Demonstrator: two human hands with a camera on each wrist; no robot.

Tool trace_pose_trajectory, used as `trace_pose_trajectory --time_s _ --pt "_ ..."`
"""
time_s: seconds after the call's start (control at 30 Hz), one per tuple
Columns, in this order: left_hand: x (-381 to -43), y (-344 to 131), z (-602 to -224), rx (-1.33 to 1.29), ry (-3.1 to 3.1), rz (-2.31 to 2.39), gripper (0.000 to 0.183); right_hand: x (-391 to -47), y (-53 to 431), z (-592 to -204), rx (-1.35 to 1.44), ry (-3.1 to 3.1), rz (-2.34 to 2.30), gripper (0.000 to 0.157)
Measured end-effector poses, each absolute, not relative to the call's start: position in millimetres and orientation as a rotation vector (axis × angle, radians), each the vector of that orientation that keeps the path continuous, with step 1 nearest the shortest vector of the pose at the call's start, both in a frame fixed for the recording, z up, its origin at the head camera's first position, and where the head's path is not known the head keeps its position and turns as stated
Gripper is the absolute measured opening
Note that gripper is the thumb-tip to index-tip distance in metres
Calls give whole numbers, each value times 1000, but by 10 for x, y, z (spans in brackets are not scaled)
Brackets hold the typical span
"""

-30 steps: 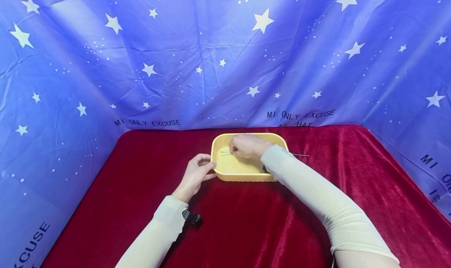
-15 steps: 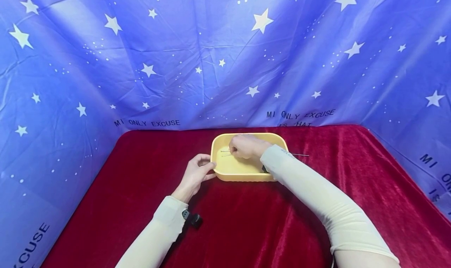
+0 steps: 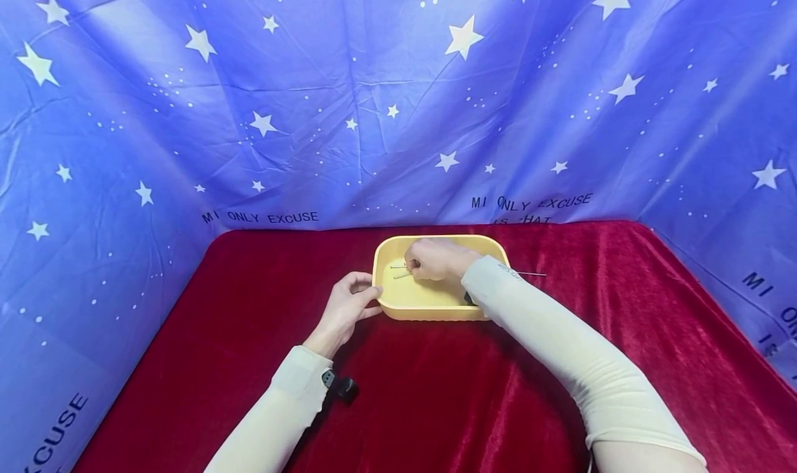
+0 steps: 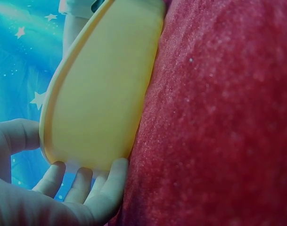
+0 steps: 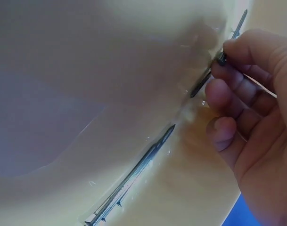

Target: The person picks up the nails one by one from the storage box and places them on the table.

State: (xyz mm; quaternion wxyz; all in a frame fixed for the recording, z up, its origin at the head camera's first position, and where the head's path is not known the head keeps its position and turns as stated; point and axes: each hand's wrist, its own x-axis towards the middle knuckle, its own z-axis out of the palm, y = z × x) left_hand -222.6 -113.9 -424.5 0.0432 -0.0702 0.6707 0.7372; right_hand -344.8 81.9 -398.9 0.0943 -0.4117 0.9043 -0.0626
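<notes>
A shallow yellow plastic box point(image 3: 423, 313) with rounded corners sits on red cloth. My left hand point(image 3: 346, 305) holds its left end; in the left wrist view the thumb is at the rim and the fingers point(image 4: 79, 186) lie against the outer wall. Reaching into the box, my right hand point(image 3: 432, 258) pinches a metal nail point(image 5: 241, 22) between thumb and index finger, its point sticking up past them. Other nails point(image 5: 138, 172) lie in a row along the box's inside in the right wrist view. In the head view, a nail point(image 3: 396, 267) shows left of the right fingers.
A thin metal rod point(image 3: 530, 274) sticks out to the right of the box, partly hidden by the right sleeve point(image 3: 560, 341). Red velvet cloth point(image 3: 236, 307) covers the table. Blue star-printed curtains point(image 3: 349, 99) stand behind and at both sides.
The thin piece at the right fingertips has shifted slightly in angle. Both hands and the box keep their places.
</notes>
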Motion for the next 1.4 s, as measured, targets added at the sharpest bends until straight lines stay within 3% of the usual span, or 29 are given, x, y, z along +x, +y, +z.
trace_pose_trajectory --time_s 0.4,1.4 --pt "-2221 -1118 -4213 -213 2044 2245 35 -3437 927 -3854 -1190 2701 -330 4" --pt "-2219 -1147 -4215 -211 2052 2237 34 -3357 1247 -3441 -1155 2815 -369 10"
